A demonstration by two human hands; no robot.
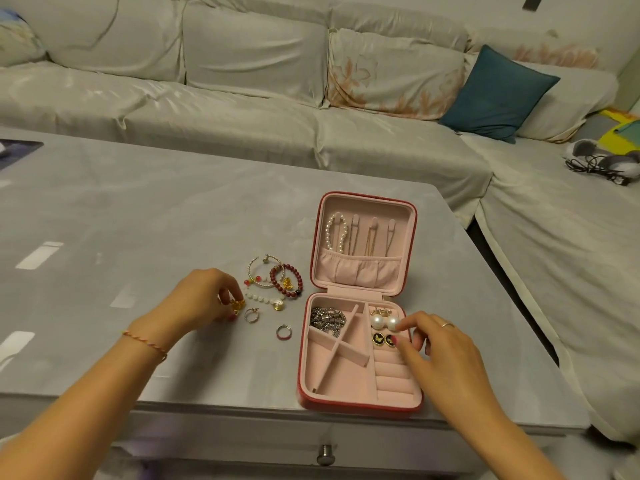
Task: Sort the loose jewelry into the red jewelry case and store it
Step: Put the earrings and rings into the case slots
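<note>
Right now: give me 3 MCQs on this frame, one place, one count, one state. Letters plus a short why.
1. The silver chain lies:
A. in the case's top-left compartment
B. on the sofa
C. in the lid pocket

2. Black butterfly studs in the red jewelry case:
A. one
B. two
C. four

3. The left hand:
A. lies flat
B. pinches a gold piece
C. grips the lid

Key: 1 A, chain heaped in that compartment; 2 B, a pair sits below the pearl earrings; 3 B, fingertips close on the gold piece on the table.
</note>
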